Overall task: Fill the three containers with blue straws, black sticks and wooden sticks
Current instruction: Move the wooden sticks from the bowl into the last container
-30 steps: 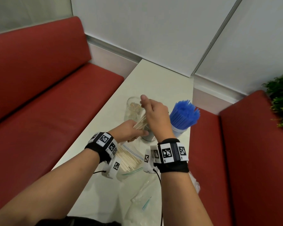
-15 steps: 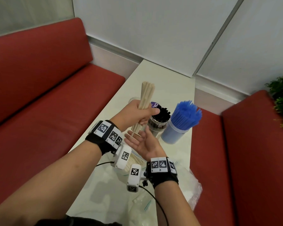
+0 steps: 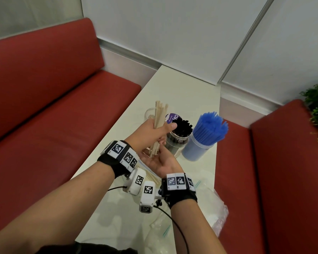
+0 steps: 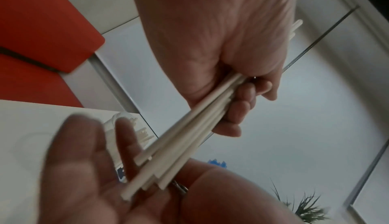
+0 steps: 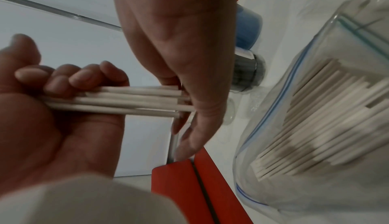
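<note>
Matt wooden sticks (image 3: 159,123); clear glossy plastic bag (image 5: 315,127).

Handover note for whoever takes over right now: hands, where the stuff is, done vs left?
Left hand: grip round a bundle of pale wooden sticks, held upright above the table.
Right hand: open, palm up, under the bundle's lower ends, holding nothing.
Done, by the look of it: blue plastic straws fill the translucent tub; thin black sticks fill the clear jar.
Left: the clear glass cup behind the left hand holds only a few wooden sticks. Put the bundle in, then the rest from the clear zip bag on the white table.
</note>
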